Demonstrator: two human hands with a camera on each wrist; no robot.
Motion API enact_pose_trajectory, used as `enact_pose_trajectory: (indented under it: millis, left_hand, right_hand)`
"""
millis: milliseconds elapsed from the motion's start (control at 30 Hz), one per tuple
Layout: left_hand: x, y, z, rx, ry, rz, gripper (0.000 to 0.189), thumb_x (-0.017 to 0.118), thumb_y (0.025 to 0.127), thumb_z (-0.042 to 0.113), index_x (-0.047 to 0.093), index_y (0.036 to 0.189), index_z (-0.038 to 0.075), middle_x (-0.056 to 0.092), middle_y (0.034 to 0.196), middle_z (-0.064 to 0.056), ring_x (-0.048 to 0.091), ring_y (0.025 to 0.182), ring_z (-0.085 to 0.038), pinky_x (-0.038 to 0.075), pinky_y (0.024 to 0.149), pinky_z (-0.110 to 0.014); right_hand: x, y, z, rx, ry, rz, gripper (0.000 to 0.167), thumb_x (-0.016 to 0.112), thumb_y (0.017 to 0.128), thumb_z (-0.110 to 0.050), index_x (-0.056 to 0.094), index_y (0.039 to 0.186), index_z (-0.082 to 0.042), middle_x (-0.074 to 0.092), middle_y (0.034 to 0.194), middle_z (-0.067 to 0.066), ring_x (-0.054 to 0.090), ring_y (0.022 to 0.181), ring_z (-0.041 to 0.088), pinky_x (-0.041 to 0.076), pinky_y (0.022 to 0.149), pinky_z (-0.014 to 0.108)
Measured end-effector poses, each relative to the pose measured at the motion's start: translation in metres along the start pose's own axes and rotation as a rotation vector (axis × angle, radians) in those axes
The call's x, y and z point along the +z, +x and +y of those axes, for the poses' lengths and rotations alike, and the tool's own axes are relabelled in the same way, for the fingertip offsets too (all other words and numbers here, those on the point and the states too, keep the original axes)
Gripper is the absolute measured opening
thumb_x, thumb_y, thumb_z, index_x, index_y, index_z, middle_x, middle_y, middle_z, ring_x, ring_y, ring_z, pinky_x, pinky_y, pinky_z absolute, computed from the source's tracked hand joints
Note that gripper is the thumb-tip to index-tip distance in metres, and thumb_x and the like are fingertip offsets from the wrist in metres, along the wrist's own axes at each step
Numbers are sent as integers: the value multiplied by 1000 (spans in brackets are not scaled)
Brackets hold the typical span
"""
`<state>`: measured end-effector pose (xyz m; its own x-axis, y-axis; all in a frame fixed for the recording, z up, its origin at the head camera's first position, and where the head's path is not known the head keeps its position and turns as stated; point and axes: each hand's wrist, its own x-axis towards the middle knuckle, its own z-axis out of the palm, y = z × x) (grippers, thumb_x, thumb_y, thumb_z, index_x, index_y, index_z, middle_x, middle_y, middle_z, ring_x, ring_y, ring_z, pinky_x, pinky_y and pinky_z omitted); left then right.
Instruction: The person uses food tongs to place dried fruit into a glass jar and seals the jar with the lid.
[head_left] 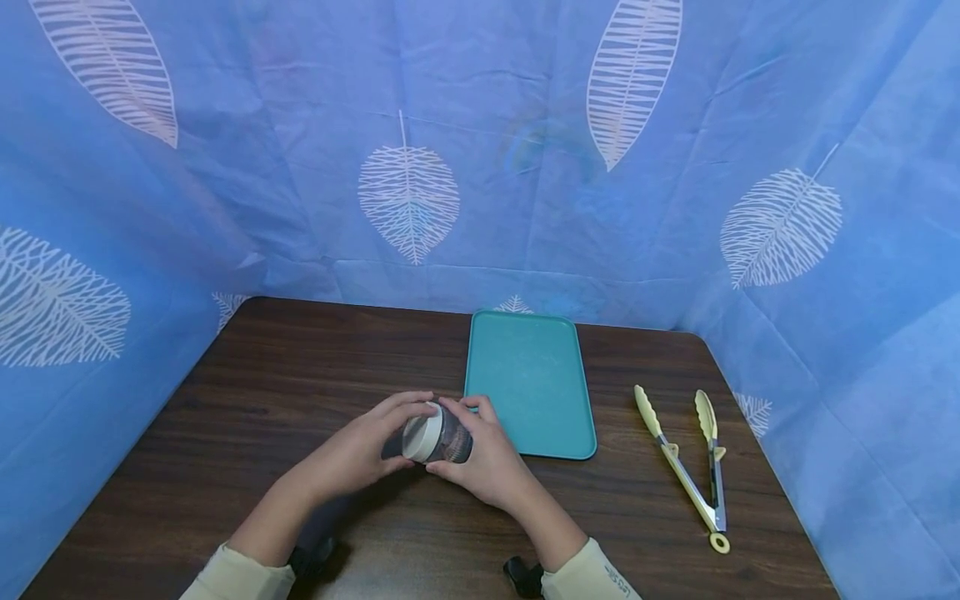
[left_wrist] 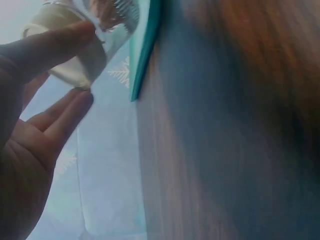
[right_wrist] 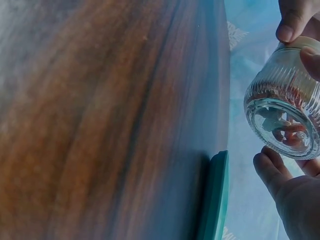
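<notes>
A small ribbed glass jar (head_left: 455, 442) with a cream lid (head_left: 422, 437) is tilted between both hands, over the table near the tray's lower left corner. My left hand (head_left: 367, 443) grips the lid, thumb on one side and fingers on the other, as the left wrist view also shows. The jar's glass body is held by my right hand (head_left: 491, 462), its thumb and fingers spread around the base end. In the right wrist view the clear round bottom of the jar (right_wrist: 282, 127) faces the camera, with reddish-brown tones showing through the glass.
A teal rectangular tray (head_left: 531, 383) lies flat just beyond my right hand. To the right, cream-tipped tongs (head_left: 690, 479) lie spread on the dark wooden table (head_left: 337, 350). Blue cloth (head_left: 487, 208) with white leaf prints hangs behind the table and along both sides.
</notes>
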<state>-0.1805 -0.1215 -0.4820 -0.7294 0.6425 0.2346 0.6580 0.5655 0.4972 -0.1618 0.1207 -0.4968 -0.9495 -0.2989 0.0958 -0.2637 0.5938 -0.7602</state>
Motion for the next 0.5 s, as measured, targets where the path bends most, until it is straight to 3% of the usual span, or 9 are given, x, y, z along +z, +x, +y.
enact_pose_trajectory:
  millis: [200, 300, 400, 500]
  left_hand:
    - [6, -3, 1, 64, 85, 54, 79, 92, 85, 2, 55, 151, 25, 45, 168, -7, 68, 135, -32, 65, 96, -42]
    - [8, -4, -1, 83, 114, 65, 90, 93, 83, 1, 49, 157, 25, 44, 169, -8, 65, 139, -34, 64, 97, -44]
    - [6, -5, -1, 34, 97, 43, 105, 91, 83, -5, 38, 167, 27, 35, 176, -6, 55, 149, -37, 64, 94, -41]
    - [1, -5, 0, -54, 28, 16, 111, 79, 87, -14, 24, 173, 30, 27, 180, -5, 50, 152, -35, 58, 86, -33]
  right_hand:
    - [-1, -1, 1, 12, 13, -10, 87, 96, 85, -34, 54, 160, -23, 45, 157, 10, 57, 140, 37, 54, 109, 58]
    - [0, -1, 1, 25, 28, -12, 88, 96, 85, -35, 53, 161, -24, 44, 158, 10, 56, 141, 38, 53, 110, 59]
    - [0, -2, 0, 43, 38, -9, 88, 96, 85, -35, 53, 161, -24, 44, 159, 10, 55, 142, 39, 52, 111, 61]
    - [0, -2, 0, 52, 46, 4, 88, 97, 84, -32, 53, 160, -24, 44, 158, 10, 55, 141, 39, 52, 111, 63]
